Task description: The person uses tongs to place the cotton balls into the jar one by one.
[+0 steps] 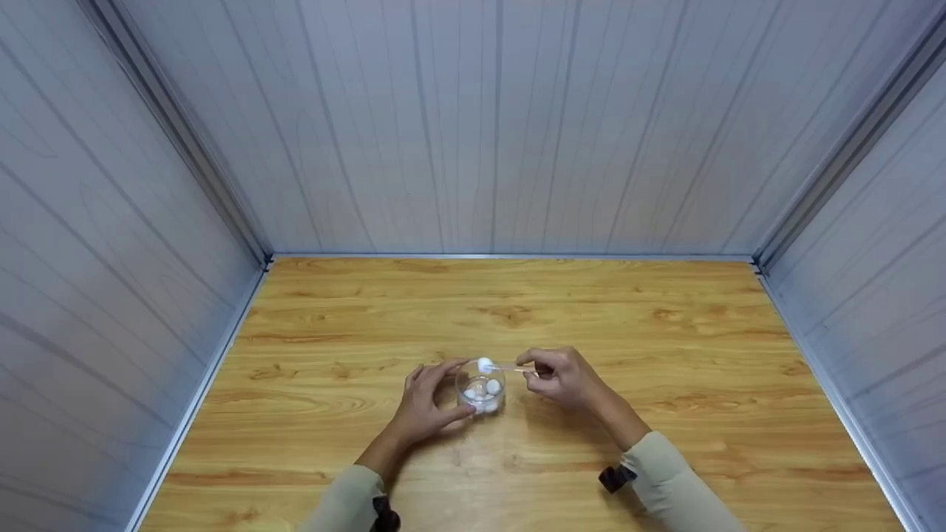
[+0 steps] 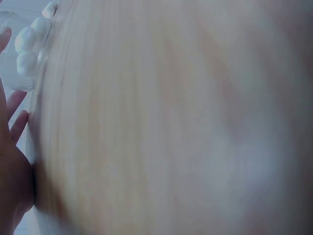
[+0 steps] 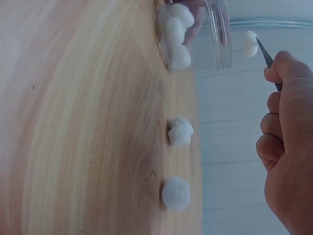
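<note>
A clear glass jar (image 1: 503, 390) stands on the table with several white cotton balls (image 1: 492, 386) inside. Thumb and fingers of my left hand (image 1: 425, 405) grip it from the left side. My right hand (image 1: 563, 377) pinches a pair of tweezers (image 3: 265, 55), dark in the right wrist view. At their tips a cotton ball (image 3: 251, 44) is held just above the jar's rim, apart from the balls inside. In the left wrist view, part of the left hand (image 2: 14, 166) shows beside the jar (image 2: 10, 68).
Two loose cotton balls (image 3: 180, 131) lie on the wooden tabletop (image 3: 98, 117) in the right wrist view; I cannot make them out in the head view. Pale panel walls (image 1: 458, 133) close off the table's back, left and right sides.
</note>
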`<action>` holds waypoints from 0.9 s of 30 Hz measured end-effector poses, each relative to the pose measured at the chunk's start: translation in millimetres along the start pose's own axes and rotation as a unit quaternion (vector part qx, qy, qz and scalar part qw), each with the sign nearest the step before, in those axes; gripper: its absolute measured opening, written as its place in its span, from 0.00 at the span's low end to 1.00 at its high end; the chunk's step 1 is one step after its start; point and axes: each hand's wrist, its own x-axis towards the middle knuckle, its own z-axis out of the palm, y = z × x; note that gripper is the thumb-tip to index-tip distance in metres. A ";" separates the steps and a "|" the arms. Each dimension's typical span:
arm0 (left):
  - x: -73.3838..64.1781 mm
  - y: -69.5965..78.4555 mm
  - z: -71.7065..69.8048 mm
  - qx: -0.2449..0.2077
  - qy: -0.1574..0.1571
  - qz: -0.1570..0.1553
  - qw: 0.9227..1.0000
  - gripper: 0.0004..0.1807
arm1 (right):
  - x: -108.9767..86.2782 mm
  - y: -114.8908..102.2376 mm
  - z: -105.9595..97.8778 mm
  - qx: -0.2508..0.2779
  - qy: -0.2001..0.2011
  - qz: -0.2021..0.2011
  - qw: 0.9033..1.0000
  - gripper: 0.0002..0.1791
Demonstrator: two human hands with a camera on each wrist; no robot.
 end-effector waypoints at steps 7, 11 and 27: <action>0.8 0.8 -0.3 -0.001 0.000 -0.006 1.000 0.43 | -0.3 0.2 1.5 0.013 -0.008 0.006 1.000 0.16; 0.6 0.5 -0.1 -0.002 0.001 -0.004 1.000 0.43 | -0.4 -0.4 0.8 0.011 -0.013 0.010 1.000 0.15; -0.4 -0.1 -0.1 -0.013 0.003 -0.003 1.000 0.43 | 3.0 0.5 -12.7 0.013 0.010 0.009 1.000 0.14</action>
